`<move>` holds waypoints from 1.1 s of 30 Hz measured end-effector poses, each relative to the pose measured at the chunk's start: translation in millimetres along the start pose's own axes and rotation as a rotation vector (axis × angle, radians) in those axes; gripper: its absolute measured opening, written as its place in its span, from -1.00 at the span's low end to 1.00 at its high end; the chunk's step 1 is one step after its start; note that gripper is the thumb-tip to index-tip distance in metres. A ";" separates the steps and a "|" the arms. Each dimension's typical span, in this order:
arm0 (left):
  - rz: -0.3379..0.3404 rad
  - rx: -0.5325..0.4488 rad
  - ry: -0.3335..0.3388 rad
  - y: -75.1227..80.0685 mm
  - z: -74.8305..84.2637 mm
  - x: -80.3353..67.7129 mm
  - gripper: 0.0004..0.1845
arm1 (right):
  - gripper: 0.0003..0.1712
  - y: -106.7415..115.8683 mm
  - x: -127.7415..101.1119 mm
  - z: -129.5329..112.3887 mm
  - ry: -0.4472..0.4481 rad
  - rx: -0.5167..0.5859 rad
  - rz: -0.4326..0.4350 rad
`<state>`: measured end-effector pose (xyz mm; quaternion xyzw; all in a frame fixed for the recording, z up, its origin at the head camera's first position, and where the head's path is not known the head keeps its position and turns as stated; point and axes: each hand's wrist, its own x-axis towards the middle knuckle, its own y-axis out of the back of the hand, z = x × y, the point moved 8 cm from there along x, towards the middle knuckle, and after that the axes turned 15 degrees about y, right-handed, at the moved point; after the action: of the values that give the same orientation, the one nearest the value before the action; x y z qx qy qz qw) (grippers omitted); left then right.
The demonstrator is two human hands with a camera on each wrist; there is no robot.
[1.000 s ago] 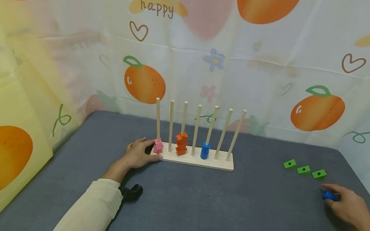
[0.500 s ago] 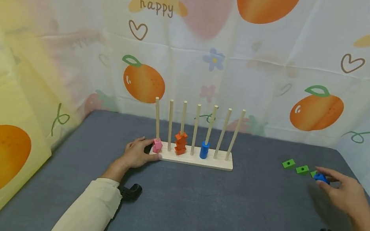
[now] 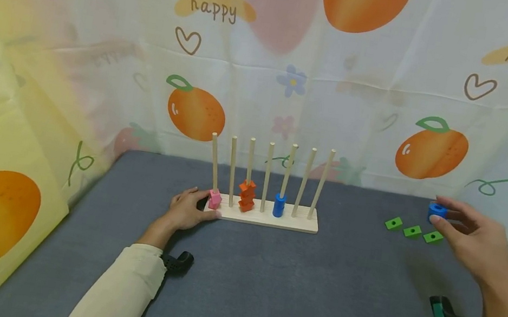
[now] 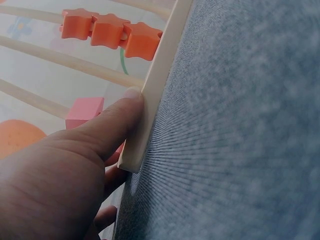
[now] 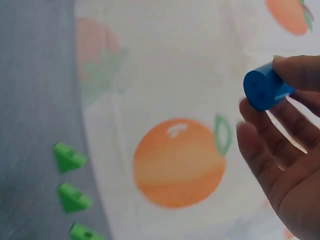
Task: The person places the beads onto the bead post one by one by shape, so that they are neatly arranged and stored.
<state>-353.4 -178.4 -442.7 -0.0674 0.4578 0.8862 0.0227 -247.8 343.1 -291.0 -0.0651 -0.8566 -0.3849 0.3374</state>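
Head view: right hand has lifted the blue cylinder, pinched at its fingertips, past the green blocks beside it (so it's free to carry); left hand grips the nearest end of the pegged base.

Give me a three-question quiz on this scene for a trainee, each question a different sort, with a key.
1. How many pegs stand on the wooden board?
2. True or false: the three green blocks lie on the grey table, apart from the board.
3. Fill in the colour: the fingers of the right hand hold a ____ cylinder.

Key
1. Seven.
2. True.
3. Blue.
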 end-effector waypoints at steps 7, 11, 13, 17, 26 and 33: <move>-0.004 -0.010 -0.009 0.4 2.3 -0.8 -0.17 | -0.50 6.7 17.1 -32.1 0.015 0.031 0.069; -0.002 -0.006 -0.003 0.5 1.3 -0.3 -0.17 | -0.51 9.4 27.1 -46.8 0.054 0.127 0.118; 0.002 -0.001 -0.002 0.5 0.3 0.3 -0.17 | -0.51 9.6 32.3 -53.2 0.069 0.167 0.136; 0.004 0.004 -0.007 0.1 -0.5 1.3 -0.17 | -0.51 6.4 42.6 -67.1 0.096 0.220 0.156; 0.005 -0.005 -0.015 -1.6 -0.1 1.4 -0.16 | -0.55 -6.5 67.4 -101.8 0.168 0.409 0.187; 0.006 -0.009 -0.017 1.1 0.3 0.6 -0.17 | -0.55 -21.1 92.8 -121.9 0.220 0.408 0.172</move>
<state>-354.1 -178.8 -441.7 -0.0587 0.4537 0.8889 0.0237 -262.1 228.9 -187.7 -0.0259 -0.8661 -0.1784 0.4663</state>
